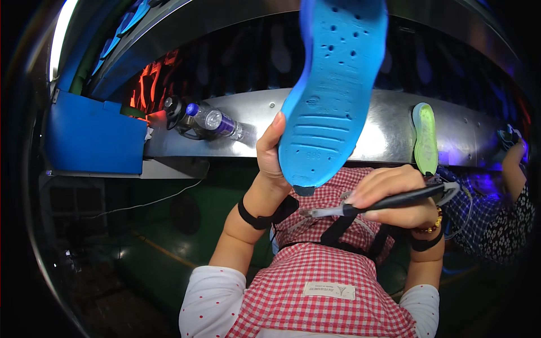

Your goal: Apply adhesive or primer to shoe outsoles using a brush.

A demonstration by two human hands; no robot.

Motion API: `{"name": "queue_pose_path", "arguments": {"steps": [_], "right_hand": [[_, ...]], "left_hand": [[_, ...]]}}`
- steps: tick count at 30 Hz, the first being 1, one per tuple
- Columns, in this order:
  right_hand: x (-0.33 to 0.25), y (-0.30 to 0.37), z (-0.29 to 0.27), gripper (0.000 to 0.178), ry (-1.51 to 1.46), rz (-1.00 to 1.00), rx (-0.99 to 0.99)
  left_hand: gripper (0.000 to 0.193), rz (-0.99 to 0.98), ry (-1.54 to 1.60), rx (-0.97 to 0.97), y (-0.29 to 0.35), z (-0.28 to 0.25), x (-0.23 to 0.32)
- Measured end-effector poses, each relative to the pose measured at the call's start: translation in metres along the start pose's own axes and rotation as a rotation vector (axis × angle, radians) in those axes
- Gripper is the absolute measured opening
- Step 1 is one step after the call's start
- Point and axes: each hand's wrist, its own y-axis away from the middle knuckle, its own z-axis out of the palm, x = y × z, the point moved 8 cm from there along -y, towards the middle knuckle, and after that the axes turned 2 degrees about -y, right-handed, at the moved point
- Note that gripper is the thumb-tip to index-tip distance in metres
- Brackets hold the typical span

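My left hand (271, 147) grips a bright blue shoe sole (327, 121) by its heel end, with the thumb along the left edge and the other fingers mostly hidden behind it. Ridges and small holes cover the face turned toward me, and a dark patch marks the heel tip. In my right hand (394, 191) is a slim brush-like tool (403, 199) with a black handle, a pale tip and a grey tube curving from its back end. Its tip points left, just below the heel and apart from it. Beyond the right hand, a green-faced sole (426, 138) lies on the metal ledge.
The curved metal ledge (389, 121) runs across in front of me. A clear bottle with a blue cap (217, 120) lies on it beside a dark bottle (176, 108). At left stands a blue box (93, 132). Another person's arm (513, 169) reaches in at far right.
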Motion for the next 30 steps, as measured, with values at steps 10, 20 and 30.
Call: {"name": "queue_pose_path", "arguments": {"steps": [10,20,30], "right_hand": [[-0.010,-0.001,0.008,0.019,0.448,-0.011,-0.269],[-0.007,0.006,-0.010,0.021,0.506,0.032,-0.228],[-0.005,0.023,-0.028,0.024,0.713,0.137,-0.250]], "left_hand": [[0.050,-0.651,-0.296,0.056,0.013,0.003,-0.037],[0.054,-0.873,-0.483,0.040,0.023,-0.003,-0.039],[0.053,-0.786,-0.747,0.000,0.024,-0.008,-0.026]]}}
